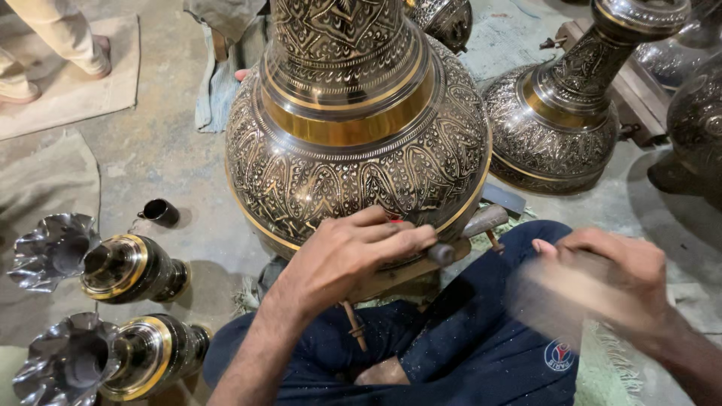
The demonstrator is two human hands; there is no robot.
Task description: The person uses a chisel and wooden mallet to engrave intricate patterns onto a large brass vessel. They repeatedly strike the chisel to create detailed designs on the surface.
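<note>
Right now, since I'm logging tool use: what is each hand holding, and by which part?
The left hand pinches a thin chisel-like tool near its tip, against the engraved brass vase. The right hand is motion-blurred; its grip cannot be told.

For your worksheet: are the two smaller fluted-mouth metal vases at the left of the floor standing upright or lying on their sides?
Lying on their sides. Both small fluted-mouth vases rest lengthwise on the floor, mouths pointing left, unlike the upright large engraved brass vase.

Left hand (350,256) at frame centre, fingers curled in a pinch, forearm running to the lower left. Right hand (613,274) at right, motion-blurred, seemingly fisted.
</note>
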